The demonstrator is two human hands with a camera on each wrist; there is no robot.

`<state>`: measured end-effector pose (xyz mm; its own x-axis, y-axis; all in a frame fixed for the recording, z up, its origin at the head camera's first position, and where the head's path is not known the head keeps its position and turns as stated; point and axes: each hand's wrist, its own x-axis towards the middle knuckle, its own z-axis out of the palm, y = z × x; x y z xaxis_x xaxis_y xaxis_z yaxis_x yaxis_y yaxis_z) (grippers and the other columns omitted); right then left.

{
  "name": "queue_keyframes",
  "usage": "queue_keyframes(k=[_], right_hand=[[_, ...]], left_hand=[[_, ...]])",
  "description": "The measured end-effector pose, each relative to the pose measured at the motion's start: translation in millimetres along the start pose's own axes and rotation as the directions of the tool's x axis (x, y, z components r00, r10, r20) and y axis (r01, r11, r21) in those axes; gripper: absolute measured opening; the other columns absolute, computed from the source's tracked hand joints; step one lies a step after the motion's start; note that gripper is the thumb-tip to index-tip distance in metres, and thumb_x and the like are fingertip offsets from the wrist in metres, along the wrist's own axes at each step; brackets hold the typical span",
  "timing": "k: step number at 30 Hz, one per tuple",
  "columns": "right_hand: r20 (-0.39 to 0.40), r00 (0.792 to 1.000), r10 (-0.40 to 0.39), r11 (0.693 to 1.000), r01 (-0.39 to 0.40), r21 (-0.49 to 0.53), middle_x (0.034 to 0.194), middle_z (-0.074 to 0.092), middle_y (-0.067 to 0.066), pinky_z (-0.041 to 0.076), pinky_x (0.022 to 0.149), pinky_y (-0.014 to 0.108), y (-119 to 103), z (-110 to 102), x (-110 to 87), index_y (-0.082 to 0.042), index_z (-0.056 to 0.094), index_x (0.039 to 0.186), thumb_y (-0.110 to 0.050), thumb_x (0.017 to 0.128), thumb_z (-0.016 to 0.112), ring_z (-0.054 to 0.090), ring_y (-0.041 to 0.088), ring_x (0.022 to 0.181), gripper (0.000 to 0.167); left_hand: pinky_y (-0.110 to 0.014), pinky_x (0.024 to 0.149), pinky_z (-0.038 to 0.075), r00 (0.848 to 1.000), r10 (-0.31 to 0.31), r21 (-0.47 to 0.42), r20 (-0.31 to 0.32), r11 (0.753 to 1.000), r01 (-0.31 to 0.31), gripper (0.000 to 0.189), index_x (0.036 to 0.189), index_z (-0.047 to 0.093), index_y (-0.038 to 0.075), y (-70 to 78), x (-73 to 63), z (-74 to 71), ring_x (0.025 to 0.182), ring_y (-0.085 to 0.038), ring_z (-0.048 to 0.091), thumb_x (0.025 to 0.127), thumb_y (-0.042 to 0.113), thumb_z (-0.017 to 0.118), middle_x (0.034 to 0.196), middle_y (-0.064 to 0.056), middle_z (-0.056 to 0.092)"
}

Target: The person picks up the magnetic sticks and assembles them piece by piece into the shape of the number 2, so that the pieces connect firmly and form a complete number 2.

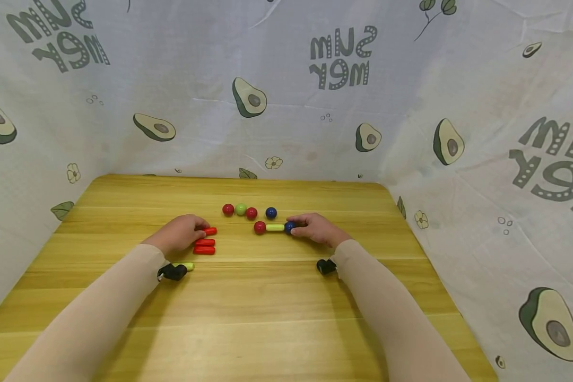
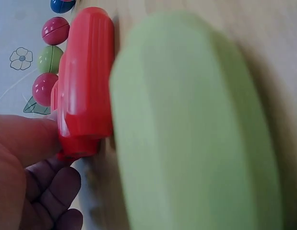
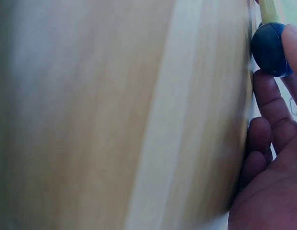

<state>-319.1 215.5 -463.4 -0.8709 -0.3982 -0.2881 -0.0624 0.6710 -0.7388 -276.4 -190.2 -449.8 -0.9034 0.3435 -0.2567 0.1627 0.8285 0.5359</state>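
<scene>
My left hand [image 1: 183, 232] pinches the end of a red rod [image 1: 211, 231] on the wooden table. Two more red rods [image 1: 204, 250] lie side by side just nearer, filling the upper left of the left wrist view. Partly hidden by the wrist camera is a light-green rod [image 1: 189, 266], large and close in the left wrist view. With thumb and fingers, my right hand [image 1: 319, 229] holds a blue ball [image 1: 289, 227]. That ball sits at the right end of a yellow-green rod [image 1: 275, 227], whose left end meets a red ball [image 1: 260, 227].
Behind the joined piece, a loose row holds two red balls [image 1: 228, 209], a green ball [image 1: 241, 209] and a blue ball [image 1: 270, 213]. A printed cloth [image 1: 291, 132] hangs behind the table [image 1: 239, 318] and along its sides.
</scene>
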Motion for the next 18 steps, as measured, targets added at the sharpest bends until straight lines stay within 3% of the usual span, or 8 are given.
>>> queue_keyframes(k=[11, 18], right_hand=[[0.003, 1.000, 0.008, 1.000, -0.008, 0.001, 0.159, 0.052, 0.014, 0.031, 0.127, 0.052, -2.3, -0.4, -2.1, -0.018, 0.058, 0.152, -0.030, 0.107, 0.063, 0.047, 0.033, 0.147, 0.047], [0.001, 1.000, 0.005, 1.000, -0.005, -0.008, 0.157, 0.055, 0.013, 0.033, 0.126, 0.051, 1.8, -0.7, 1.9, -0.019, 0.059, 0.151, -0.030, 0.107, 0.063, 0.050, 0.031, 0.145, 0.045]], left_hand=[[-0.039, 0.092, 0.052, 0.999, -0.031, -0.067, -0.040, 0.997, 0.028, 0.035, 0.139, 0.063, 0.004, 5.0, 4.1, 6.8, 0.098, -0.025, 0.059, 0.108, 0.021, 0.060, 0.126, -0.014, 0.066], [-0.035, 0.085, 0.051, 0.994, 0.006, -0.100, -0.110, 0.995, -0.017, 0.033, 0.137, 0.064, 0.007, 26.0, 2.6, 11.1, 0.090, -0.022, 0.060, 0.107, 0.022, 0.059, 0.124, -0.015, 0.068]])
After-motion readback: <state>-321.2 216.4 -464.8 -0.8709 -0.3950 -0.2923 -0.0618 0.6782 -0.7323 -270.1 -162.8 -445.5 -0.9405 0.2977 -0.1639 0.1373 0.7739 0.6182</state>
